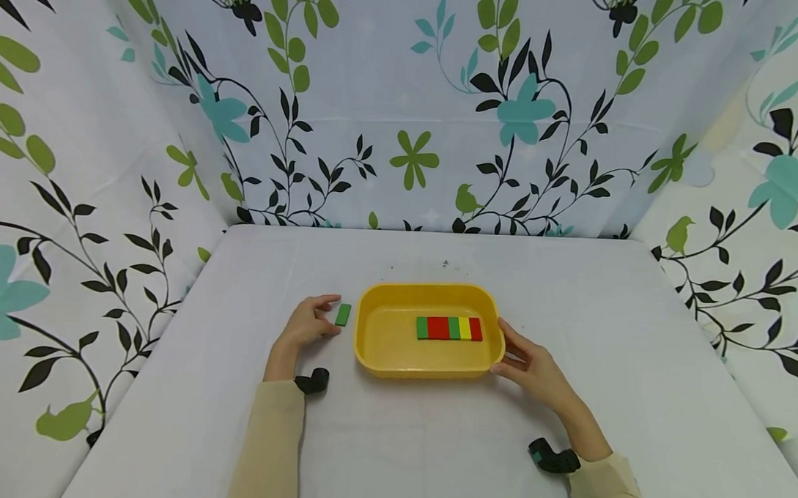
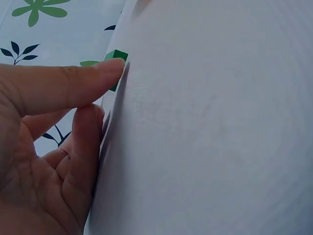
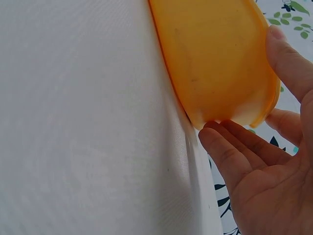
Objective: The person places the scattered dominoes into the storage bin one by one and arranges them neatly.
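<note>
A yellow tray (image 1: 388, 369) stands on the white table. Inside it lies a row of flat coloured blocks (image 1: 439, 328), green, red and yellow, set side by side. My right hand (image 1: 533, 363) holds the tray's right end, thumb and fingers spread round its corner; the right wrist view shows the fingertips against the tray wall (image 3: 220, 63). To the tray's left, a single green block (image 1: 343, 315) lies on the table. Around its left side is my left hand (image 1: 308, 321), thumb and forefinger apart. The thumb partly covers this block in the left wrist view.
The white tabletop (image 1: 392, 439) spreads around the tray. Leaf-patterned curtains (image 1: 417, 118) close off the back and both sides. A black wrist device (image 1: 312, 381) sits on the left wrist, and another (image 1: 553, 457) on the right.
</note>
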Demonstrator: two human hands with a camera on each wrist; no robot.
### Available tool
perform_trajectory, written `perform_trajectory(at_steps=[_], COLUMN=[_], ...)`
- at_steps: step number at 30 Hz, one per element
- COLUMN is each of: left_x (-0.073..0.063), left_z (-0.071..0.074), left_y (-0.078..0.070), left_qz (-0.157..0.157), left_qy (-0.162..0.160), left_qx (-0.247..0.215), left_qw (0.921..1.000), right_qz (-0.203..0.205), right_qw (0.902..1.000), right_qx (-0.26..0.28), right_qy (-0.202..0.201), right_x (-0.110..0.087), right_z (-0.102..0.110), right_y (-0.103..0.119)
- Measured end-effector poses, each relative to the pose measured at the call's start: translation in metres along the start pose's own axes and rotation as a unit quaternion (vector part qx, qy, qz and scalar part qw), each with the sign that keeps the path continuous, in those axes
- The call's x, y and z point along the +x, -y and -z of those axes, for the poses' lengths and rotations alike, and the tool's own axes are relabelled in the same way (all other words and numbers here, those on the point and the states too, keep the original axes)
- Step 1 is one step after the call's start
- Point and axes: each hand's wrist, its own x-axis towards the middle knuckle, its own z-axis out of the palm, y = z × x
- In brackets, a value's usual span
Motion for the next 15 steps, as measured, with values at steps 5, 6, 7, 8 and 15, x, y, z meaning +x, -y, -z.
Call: perform_trajectory(at_steps=[5,6,7,8,15], left_x=[0.0019,0.002,0.0021,0.0021,0.001], left_z=[-0.0018,-0.0022,-0.0027,-0.003,-0.0035], left_y=[-0.0039,-0.0043,-0.0047,-0.0049,-0.0039], left_qz=[-0.015,-0.018,-0.021,-0.024,-0.024], left_qy=[0.003,0.002,0.002,0.001,-0.007], left_qx=[0.046,0.051,0.057,0.062,0.077], left_qw=[0.9989,0.9986,0.9982,0.9978,0.9967], right_qz=[0.004,0.006,0.007,0.008,0.01], right_qw=[1.0,1.0,1.0,1.0,0.9999], right_qx=[0.003,0.004,0.004,0.005,0.004], right_qy=[-0.001,-0.001,-0.002,-0.002,0.0], right_x=[-0.001,-0.0011,-0.0012,-0.0012,-0.0004], right_z=[0.001,0.0011,0.0011,0.001,0.0006], right_y=[-0.0006,-0.0007,-0.0008,-0.0009,-0.0011])
